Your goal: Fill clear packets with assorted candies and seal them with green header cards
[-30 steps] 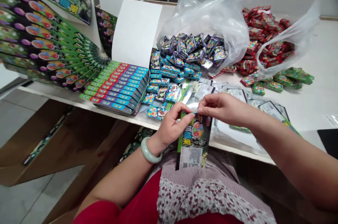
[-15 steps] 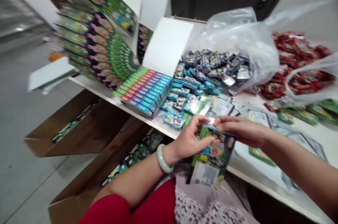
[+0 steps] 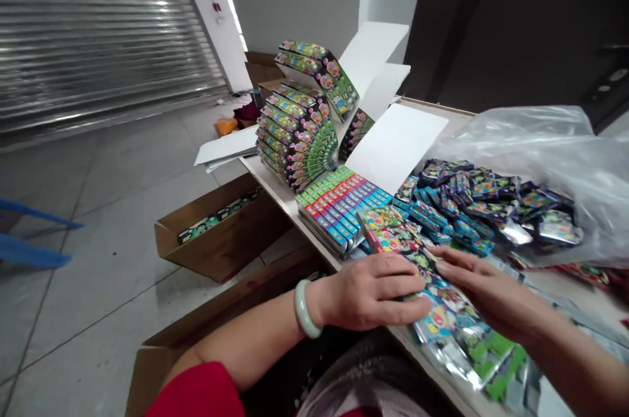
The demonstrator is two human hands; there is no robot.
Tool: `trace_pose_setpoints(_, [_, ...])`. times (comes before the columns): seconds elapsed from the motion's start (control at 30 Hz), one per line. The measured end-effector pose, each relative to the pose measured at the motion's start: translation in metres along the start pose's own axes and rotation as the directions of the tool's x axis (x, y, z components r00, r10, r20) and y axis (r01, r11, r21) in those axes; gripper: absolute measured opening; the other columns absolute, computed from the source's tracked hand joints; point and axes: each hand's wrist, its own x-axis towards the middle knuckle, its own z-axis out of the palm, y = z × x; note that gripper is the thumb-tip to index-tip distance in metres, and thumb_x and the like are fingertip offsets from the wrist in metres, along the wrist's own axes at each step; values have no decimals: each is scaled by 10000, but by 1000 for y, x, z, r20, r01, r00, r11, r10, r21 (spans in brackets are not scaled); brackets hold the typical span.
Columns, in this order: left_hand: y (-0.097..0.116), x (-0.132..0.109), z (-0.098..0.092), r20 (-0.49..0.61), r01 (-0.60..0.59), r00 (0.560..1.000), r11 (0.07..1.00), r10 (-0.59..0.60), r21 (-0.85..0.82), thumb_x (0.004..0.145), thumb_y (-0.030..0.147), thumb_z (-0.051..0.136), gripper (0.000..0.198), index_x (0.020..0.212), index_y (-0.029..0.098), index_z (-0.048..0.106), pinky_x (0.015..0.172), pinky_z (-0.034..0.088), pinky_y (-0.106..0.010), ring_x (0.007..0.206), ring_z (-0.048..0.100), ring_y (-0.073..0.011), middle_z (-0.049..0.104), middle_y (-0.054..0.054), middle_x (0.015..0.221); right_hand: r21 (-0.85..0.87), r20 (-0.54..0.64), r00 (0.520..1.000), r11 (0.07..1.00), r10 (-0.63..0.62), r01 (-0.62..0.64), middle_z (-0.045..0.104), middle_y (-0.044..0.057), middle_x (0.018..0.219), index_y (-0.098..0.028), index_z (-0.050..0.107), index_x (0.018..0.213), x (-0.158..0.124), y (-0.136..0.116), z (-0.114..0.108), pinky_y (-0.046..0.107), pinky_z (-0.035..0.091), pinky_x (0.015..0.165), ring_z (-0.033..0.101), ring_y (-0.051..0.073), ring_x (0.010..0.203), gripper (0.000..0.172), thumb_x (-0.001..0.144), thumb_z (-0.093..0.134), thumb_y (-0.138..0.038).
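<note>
A row of small glossy printed packets [image 3: 393, 233], red, green, dark and blue, lies along the table's front edge. My left hand [image 3: 373, 292], with a pale green bangle at its wrist, has its fingers curled over the near side of this row. From the far side my right hand [image 3: 481, 286] presses its fingers against the same packets, so the row sits between both hands. Clear wrapping with green print [image 3: 491, 358] lies under and beside them. Just left stands a neat block of packets in coloured rows [image 3: 344, 204], in an opened box with its white lid flap [image 3: 398, 145] raised.
Fanned, printed green-and-black boxes [image 3: 299, 135] stack at the table's far left. Loose dark and blue packets [image 3: 472, 197] spill beside a clear plastic bag [image 3: 535, 141]. Cardboard cartons [image 3: 221, 240] stand on the floor below the edge. Blue legs [image 3: 34, 250] show at far left.
The view has swung left. The upright green-and-black packet between my hands is no longer there; both hands are now on the row of small packets at the table edge.
</note>
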Motion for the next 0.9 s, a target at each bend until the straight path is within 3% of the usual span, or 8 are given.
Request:
trace_pose_setpoints(0.1, [-29, -25, -13, -19, 227, 974, 972, -226, 64, 823, 127, 519, 480, 1290, 235, 513, 1109, 338, -531, 1293, 459, -284, 595, -103, 1300, -120, -106, 979, 979, -175, 162, 718, 69, 973, -241, 681, 1085, 34, -16, 12, 355, 559, 705, 668, 246, 829, 501, 657, 757, -490])
trace_pose_setpoints(0.2, [-83, -41, -29, -106, 544, 839, 826, -533, 150, 846, 85, 408, 475, 1299, 185, 504, 1070, 386, -477, 1225, 499, -251, 590, -122, 1267, -292, -229, 897, 906, -378, 307, 682, 46, 930, -232, 628, 1192, 62, -37, 10, 287, 517, 578, 614, 188, 716, 565, 694, 711, -485])
trace_pose_setpoints(0.23, [-104, -44, -32, -56, 609, 788, 762, -614, 219, 864, 87, 388, 424, 1248, 176, 545, 1056, 399, -456, 1186, 518, -243, 607, -119, 1225, -339, -237, 870, 876, -432, 343, 667, 42, 919, -225, 614, 1217, 69, -42, 10, 276, 503, 561, 594, 174, 696, 574, 711, 693, -483])
trace_pose_setpoints(0.33, [-156, -48, -31, 60, 635, 739, 723, -671, 274, 878, 115, 431, 283, 1068, 149, 638, 996, 438, -418, 1067, 563, -243, 646, -121, 1094, -414, -189, 821, 802, -538, 430, 627, 28, 884, -209, 586, 1250, 88, -50, 18, 264, 480, 554, 556, 151, 665, 548, 772, 631, -473])
trace_pose_setpoints(0.4, [-175, -49, -26, 100, 632, 725, 716, -682, 297, 886, 167, 476, 226, 1036, 150, 645, 982, 437, -415, 1049, 555, -249, 637, -119, 1077, -445, -152, 801, 763, -579, 468, 606, 19, 851, -199, 588, 1240, 100, -50, 26, 261, 474, 568, 545, 145, 662, 506, 807, 597, -459])
trace_pose_setpoints(0.57, [-187, -48, -20, 148, 618, 696, 691, -703, 374, 912, 294, 506, 254, 1071, 144, 635, 1006, 388, -421, 1081, 509, -263, 600, -130, 1114, -524, -141, 746, 688, -651, 502, 588, 19, 829, -174, 575, 1254, 127, -46, 34, 269, 477, 658, 556, 151, 716, 476, 849, 546, -423])
trace_pose_setpoints(0.7, [-191, -42, -22, 187, 589, 689, 691, -701, 418, 905, 311, 510, 239, 981, 157, 676, 983, 372, -436, 1020, 512, -267, 620, -110, 1020, -591, -152, 700, 632, -698, 502, 594, 26, 839, -155, 559, 1273, 144, -49, 34, 274, 467, 615, 533, 145, 663, 488, 856, 529, -407])
trace_pose_setpoints(0.9, [-191, -39, -26, 240, 527, 699, 713, -673, 463, 945, 313, 438, 298, 947, 192, 711, 964, 336, -470, 1011, 493, -277, 629, -97, 1009, -773, -45, 518, 358, -854, 524, 663, 101, 1037, -178, 563, 1252, 158, -51, 45, 399, 501, 834, 616, 236, 915, 407, 870, 499, -304])
